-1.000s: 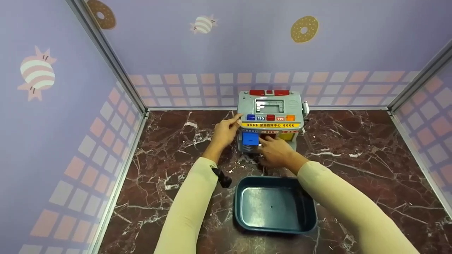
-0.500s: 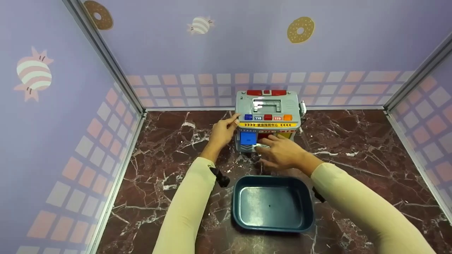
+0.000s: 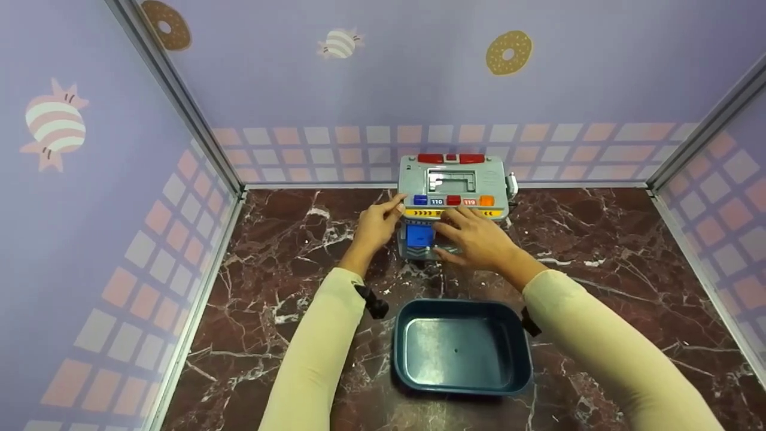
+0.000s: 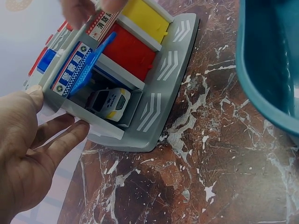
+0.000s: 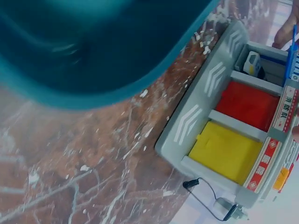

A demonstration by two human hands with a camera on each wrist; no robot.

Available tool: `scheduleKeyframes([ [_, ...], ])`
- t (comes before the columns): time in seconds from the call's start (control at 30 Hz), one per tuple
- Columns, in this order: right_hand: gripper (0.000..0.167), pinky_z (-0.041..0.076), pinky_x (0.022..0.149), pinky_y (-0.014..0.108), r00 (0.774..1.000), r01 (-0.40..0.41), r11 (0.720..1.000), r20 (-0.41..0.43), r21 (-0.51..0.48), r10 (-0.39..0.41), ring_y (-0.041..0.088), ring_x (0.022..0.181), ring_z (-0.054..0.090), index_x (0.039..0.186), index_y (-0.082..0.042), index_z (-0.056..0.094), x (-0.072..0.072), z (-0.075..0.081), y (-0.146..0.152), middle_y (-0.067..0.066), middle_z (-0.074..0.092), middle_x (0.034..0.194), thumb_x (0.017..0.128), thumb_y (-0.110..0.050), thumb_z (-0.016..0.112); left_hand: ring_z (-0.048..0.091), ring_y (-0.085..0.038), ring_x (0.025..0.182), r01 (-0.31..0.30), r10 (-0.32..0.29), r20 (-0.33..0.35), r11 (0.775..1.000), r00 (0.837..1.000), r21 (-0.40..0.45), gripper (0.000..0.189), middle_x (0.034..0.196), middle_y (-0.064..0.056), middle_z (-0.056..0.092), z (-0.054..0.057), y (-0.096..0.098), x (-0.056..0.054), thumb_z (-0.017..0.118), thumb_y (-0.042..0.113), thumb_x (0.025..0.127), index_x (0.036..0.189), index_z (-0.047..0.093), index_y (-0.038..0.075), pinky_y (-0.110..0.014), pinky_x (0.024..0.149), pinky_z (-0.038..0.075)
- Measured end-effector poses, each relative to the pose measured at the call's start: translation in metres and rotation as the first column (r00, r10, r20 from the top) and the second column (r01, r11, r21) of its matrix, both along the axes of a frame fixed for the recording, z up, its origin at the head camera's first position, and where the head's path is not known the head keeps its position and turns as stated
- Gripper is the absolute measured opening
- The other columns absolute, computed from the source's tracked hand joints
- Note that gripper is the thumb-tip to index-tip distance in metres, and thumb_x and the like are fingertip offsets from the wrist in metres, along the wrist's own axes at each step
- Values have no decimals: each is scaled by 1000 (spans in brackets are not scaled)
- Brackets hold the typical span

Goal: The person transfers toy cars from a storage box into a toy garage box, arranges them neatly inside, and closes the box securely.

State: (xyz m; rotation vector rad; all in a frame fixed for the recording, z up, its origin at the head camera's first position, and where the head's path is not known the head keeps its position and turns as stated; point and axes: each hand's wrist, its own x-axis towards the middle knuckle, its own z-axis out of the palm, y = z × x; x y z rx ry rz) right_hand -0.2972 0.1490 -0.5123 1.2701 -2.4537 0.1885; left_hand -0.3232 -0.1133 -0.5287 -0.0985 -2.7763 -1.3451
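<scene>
A grey toy garage (image 3: 407,179) stands against the back wall. Its blue door (image 4: 88,70) is raised, and inside that left bay sits a small white toy police car (image 4: 111,103). The red door (image 4: 131,53) and the yellow door (image 5: 226,149) are down. My left hand (image 3: 376,228) grips the garage's left front corner, thumb on the upper edge and fingers against the side wall. My right hand (image 3: 479,239) is over the garage's front, fingers loosely bent at the yellow strip below the red button (image 3: 453,200); whether they touch it is unclear.
A dark teal plastic basin (image 3: 407,374) stands in front of the garage on the marbled brown tabletop (image 3: 287,359). Patterned purple walls (image 3: 419,72) close in the back and both sides. A corded plug-like piece (image 5: 224,205) hangs at the garage's right side.
My right hand has lifted from the red door up to the strip below the buttons. The left hand keeps its hold on the corner, and the blue door stays raised.
</scene>
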Motion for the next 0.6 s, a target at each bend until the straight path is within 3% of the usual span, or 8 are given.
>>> scheduleKeyframes([
  [0.1, 53, 56, 112, 60, 999, 46, 999, 8, -15, -46, 40, 122, 63, 140, -11, 72, -1, 1, -7, 18, 66, 136, 101, -46, 79, 71, -32, 115, -4, 4, 0, 1000, 1000, -4, 40, 139, -13, 76, 0, -1, -1, 62, 42, 113, 152, 69, 36, -54, 109, 56],
  [0.4, 63, 53, 116, 62, 987, 152, 987, 36, 49, -154, 43, 133, 62, 156, -17, 62, -3, -1, -27, 22, 62, 147, 103, -48, 77, 67, -31, 102, 27, -26, 3, 1000, 1000, -11, 41, 111, -16, 77, -2, -3, -1, 60, 44, 114, 154, 67, 37, -52, 100, 56],
  [0.6, 68, 51, 117, 64, 976, 214, 973, 21, 84, -217, 45, 137, 59, 158, -19, 58, -4, -6, -39, 25, 57, 155, 101, -50, 80, 68, -32, 111, 32, -32, 4, 999, 999, -13, 42, 119, -16, 79, -1, -3, 0, 58, 43, 115, 155, 66, 36, -54, 108, 55],
])
